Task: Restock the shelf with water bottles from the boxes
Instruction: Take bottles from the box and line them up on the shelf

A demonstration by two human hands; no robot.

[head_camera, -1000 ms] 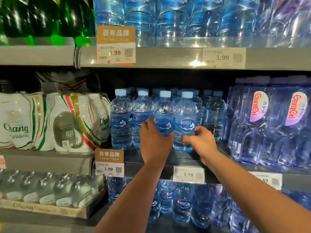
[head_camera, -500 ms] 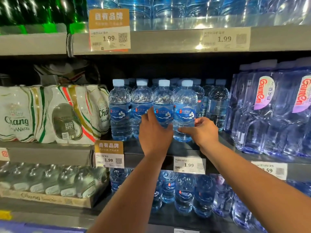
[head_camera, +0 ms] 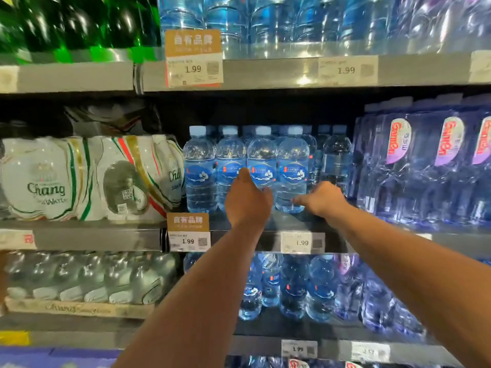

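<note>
While front row of water bottles (head_camera: 247, 168) at frame centre is set upright on shelf (head_camera: 279, 224), left hand (head_camera: 248, 201) is pressed flat against third bottle (head_camera: 261, 166), nothing gripped; right hand (head_camera: 322, 199) is rested loosely curled by fourth bottle (head_camera: 292, 168). Boxes unseen; remaining stock not judged.

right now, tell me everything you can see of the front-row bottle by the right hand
The front-row bottle is clear ribbed plastic with a pale blue cap and a blue label with a white mountain mark. It looks full, stands upright at the right end of the front row on the middle shelf, with the right hand fingers at its base.
</note>
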